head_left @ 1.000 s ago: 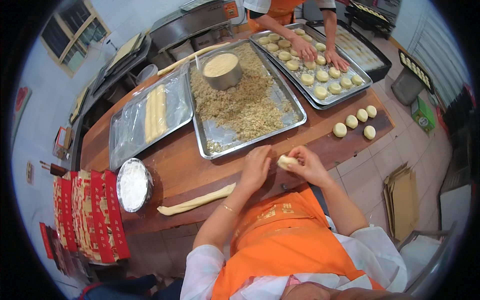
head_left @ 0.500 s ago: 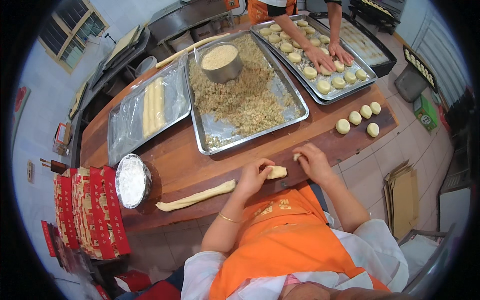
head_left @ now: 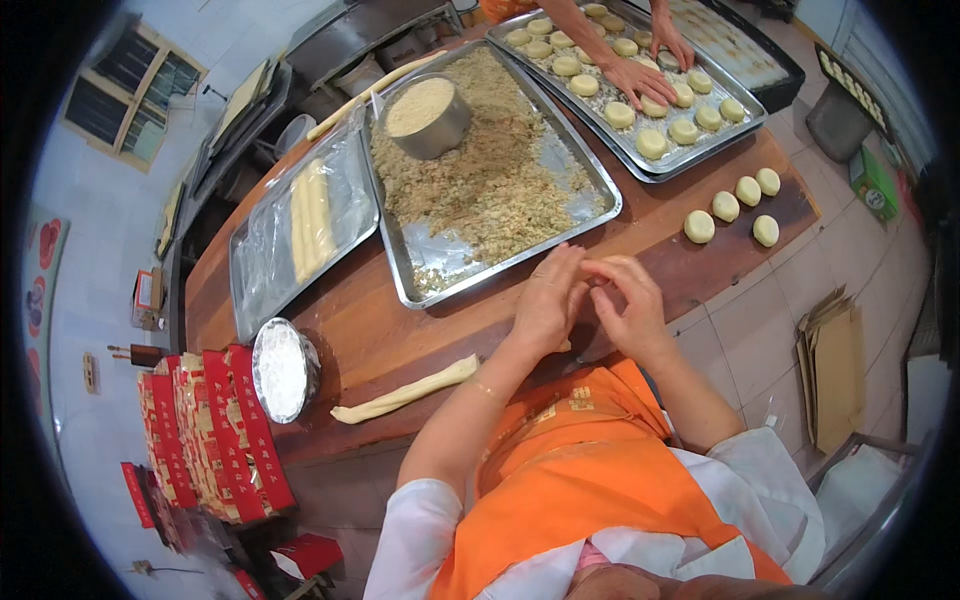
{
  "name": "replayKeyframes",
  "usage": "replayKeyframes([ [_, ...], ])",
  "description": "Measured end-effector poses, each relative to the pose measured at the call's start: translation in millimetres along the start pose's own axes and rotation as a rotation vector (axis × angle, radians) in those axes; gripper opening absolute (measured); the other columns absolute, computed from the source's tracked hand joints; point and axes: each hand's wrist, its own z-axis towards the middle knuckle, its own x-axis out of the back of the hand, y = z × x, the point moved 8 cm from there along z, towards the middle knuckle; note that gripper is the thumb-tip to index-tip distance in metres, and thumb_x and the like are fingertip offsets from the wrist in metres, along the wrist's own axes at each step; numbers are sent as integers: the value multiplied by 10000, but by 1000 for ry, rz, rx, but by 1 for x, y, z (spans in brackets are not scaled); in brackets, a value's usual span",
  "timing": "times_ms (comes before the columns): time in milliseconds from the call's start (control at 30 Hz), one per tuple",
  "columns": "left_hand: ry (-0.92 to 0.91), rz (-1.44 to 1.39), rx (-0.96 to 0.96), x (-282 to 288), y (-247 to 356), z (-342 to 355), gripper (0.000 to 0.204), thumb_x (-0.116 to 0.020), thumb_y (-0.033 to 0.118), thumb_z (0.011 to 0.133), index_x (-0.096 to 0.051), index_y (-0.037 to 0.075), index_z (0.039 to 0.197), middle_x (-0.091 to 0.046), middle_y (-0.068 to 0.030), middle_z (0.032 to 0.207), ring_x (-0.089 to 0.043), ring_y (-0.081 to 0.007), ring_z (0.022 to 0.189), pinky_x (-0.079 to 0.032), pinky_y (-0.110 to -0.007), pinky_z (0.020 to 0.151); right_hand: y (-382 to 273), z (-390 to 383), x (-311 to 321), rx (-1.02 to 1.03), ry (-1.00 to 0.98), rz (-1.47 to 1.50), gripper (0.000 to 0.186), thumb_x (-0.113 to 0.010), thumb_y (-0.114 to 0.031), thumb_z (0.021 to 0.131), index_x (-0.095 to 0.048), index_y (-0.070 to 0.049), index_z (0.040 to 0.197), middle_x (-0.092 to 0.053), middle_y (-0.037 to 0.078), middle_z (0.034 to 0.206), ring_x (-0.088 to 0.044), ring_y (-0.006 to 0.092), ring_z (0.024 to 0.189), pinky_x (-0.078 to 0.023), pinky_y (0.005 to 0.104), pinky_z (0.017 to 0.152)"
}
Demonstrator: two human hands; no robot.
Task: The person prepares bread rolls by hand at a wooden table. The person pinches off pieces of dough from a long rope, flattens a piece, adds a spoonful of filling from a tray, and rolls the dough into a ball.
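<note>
My left hand (head_left: 550,302) and my right hand (head_left: 632,308) are raised together over the table's near edge. The left hand's fingers reach up, pressed close together, against the curled fingers of the right. Whatever lies between the palms is hidden. Under my left hand a bit of pale dough (head_left: 564,346) shows on the table. A long dough strip (head_left: 405,390) lies to the left of my forearm. Just beyond my hands stands a big metal tray (head_left: 505,268) of crumbly brown filling, with a metal pot (head_left: 440,138) of pale grains set in it.
A bowl of white flour (head_left: 284,370) sits at the left edge beside red packaging (head_left: 240,430). Dough ropes (head_left: 312,222) lie under plastic on another tray (head_left: 262,295). Several dough rounds (head_left: 725,207) rest at right. A co-worker's hands (head_left: 640,80) press rounds on the far tray (head_left: 655,178).
My hands have come together and risen from the table; the left has let go of the dough piece there. The view has shifted slightly. The co-worker's hands have moved over the rounds.
</note>
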Motion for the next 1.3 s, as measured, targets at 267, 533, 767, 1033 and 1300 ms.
replayKeyframes([
  [267, -440, 285, -256, -44, 34, 14, 749, -622, 423, 905, -353, 73, 1510, -312, -148, 1577, -222, -291, 1500, -141, -491, 1217, 42, -10, 39, -158, 127, 67, 343, -614, 49, 831, -648, -26, 1164, -630, 124, 1076, -635, 218, 870, -529, 308, 769],
  [533, -339, 271, -147, -43, 17, 27, 664, -633, 330, 901, -415, 19, 1446, -367, -141, 1546, -266, -289, 1481, -199, -473, 1185, 33, 24, 59, -95, 166, 112, 338, -610, 58, 830, -652, -33, 1154, -634, 114, 1065, -633, 225, 883, -528, 316, 774],
  [767, -258, 246, -218, -31, 36, 1, 636, -587, 313, 883, -450, 28, 1435, -402, -153, 1518, -304, -318, 1462, -163, -502, 1195, 46, -31, 91, -212, 110, 0, 188, -631, 37, 819, -654, -37, 990, -624, 96, 907, -613, 219, 747, -514, 301, 671],
  [1033, -22, -160, -45, -9, 14, 4, 535, -524, 325, 961, -486, -4, 1382, -491, -177, 1434, -370, -342, 1423, -231, -475, 1178, 102, -134, 42, -342, -422, -551, 171, -709, -207, 749, -657, -47, 781, -649, 145, 798, -640, 343, 787, -521, 447, 721],
  [1300, 43, -286, -24, -26, -8, -18, 514, -445, 354, 1018, -488, -8, 1381, -543, -169, 1379, -478, -314, 1334, -310, -416, 1144, 128, -148, 27, -534, -481, -565, 196, -713, -227, 714, -655, -51, 777, -675, 161, 848, -651, 369, 860, -526, 472, 776],
])
